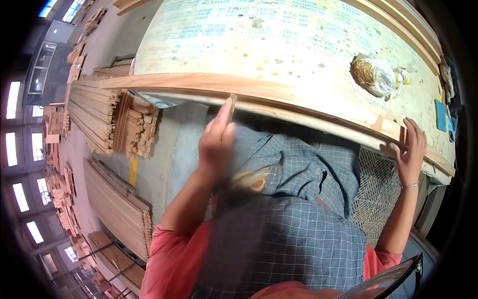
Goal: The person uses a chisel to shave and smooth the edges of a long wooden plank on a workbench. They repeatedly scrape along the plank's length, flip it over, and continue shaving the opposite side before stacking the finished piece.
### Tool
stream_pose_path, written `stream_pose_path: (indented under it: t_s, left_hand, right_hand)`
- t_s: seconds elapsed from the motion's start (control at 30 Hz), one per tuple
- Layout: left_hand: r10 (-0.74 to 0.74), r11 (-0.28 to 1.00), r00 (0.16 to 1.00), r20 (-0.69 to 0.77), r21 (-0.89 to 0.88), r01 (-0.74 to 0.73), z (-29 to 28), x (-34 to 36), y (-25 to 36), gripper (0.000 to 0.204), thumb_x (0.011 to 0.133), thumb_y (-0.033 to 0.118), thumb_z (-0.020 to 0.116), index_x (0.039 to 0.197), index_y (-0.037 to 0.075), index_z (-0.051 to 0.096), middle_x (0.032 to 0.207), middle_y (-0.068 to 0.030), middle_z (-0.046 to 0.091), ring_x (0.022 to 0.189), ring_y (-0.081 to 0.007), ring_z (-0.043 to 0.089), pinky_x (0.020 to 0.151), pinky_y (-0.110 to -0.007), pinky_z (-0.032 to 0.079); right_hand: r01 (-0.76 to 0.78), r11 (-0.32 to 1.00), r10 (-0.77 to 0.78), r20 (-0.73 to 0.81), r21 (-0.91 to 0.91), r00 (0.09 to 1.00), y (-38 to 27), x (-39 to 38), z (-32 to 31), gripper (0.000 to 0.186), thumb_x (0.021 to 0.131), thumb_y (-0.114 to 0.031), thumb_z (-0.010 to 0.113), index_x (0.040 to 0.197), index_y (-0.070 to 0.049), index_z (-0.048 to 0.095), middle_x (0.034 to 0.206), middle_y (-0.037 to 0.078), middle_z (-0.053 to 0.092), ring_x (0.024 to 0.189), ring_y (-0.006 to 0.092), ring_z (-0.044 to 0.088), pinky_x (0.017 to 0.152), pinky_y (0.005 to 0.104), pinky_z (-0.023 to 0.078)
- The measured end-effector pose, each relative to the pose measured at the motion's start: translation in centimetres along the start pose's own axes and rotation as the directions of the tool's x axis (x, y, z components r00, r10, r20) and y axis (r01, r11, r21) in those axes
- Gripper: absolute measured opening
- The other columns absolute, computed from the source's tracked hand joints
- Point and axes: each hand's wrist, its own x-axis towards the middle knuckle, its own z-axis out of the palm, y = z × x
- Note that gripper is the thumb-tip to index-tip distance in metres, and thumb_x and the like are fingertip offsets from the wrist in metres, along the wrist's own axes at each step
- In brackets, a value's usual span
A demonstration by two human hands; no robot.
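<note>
A long wooden plank [194, 81] lies along the near edge of the worktable [234, 30]. My left hand [216, 139], partly blurred, is closed on a thin flat strip [231, 104], whose tip reaches up to the plank's front edge. At the plank's right end, my right hand [409, 149] grips it, fingers over the top and thumb at the front. A tangled bundle of white and yellowish material [378, 75] rests on the tabletop, farther back from the plank.
Stacked wooden strips [94, 114] lie left of the table, with a pile of long boards [114, 209] below them. More timber [388, 15] lines the table's back right edge. A blue rectangular object [440, 115] sits at the right. Patterned matting [371, 184] is under the table.
</note>
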Motion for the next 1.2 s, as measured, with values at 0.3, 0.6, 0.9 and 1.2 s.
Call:
stream_pose_path:
  t_s: [0.3,0.6,0.9,1.2]
  left_hand:
    - [0.265,0.956,0.961,-0.082,0.154,-0.250,-0.2,-0.4,-1.0,0.049,0.097,0.011,0.050,0.145,0.002,0.046,0.098,-0.0100,0.062,0.070,-0.0135,0.054,0.070,-0.027,0.048]
    - [0.045,0.994,0.996,-0.070,0.101,-0.038,-1.4,-1.8,-2.2,0.049,0.100,0.012,0.051,0.147,0.004,0.043,0.075,-0.0008,0.049,0.058,-0.0073,0.045,0.055,-0.024,0.041]
    - [0.218,0.957,0.951,-0.220,0.241,-0.163,-2.1,0.1,-3.7,0.050,0.098,0.011,0.047,0.147,0.001,0.043,0.086,-0.0077,0.056,0.071,-0.0156,0.053,0.069,-0.029,0.046]
    - [0.325,0.879,0.925,-0.199,0.424,-0.218,0.8,1.8,-3.1,0.053,0.093,0.005,0.060,0.143,0.018,0.052,0.084,-0.0116,0.051,0.069,-0.0281,0.056,0.060,-0.039,0.050]
  right_hand:
    - [0.215,0.949,-0.189,-0.131,0.232,0.973,-15.3,6.0,1.5,0.084,0.060,-0.016,0.087,0.136,-0.010,0.051,0.130,0.012,0.058,0.117,0.0301,0.055,0.105,0.0481,0.036]
    - [0.224,0.933,-0.212,-0.073,0.282,0.974,-21.5,9.9,3.4,0.057,0.067,-0.035,0.083,0.111,-0.007,0.059,0.091,0.008,0.060,0.084,0.0280,0.057,0.075,0.0403,0.043]
    - [0.200,0.962,-0.198,-0.032,0.186,0.980,-15.6,7.8,2.6,0.056,0.061,-0.024,0.087,0.105,-0.005,0.059,0.090,0.011,0.060,0.086,0.0322,0.057,0.076,0.0407,0.045]
    - [0.204,0.963,-0.197,-0.056,0.179,0.979,-15.1,7.4,2.3,0.052,0.063,-0.019,0.086,0.105,-0.007,0.058,0.091,0.010,0.059,0.086,0.0305,0.057,0.074,0.0405,0.043]
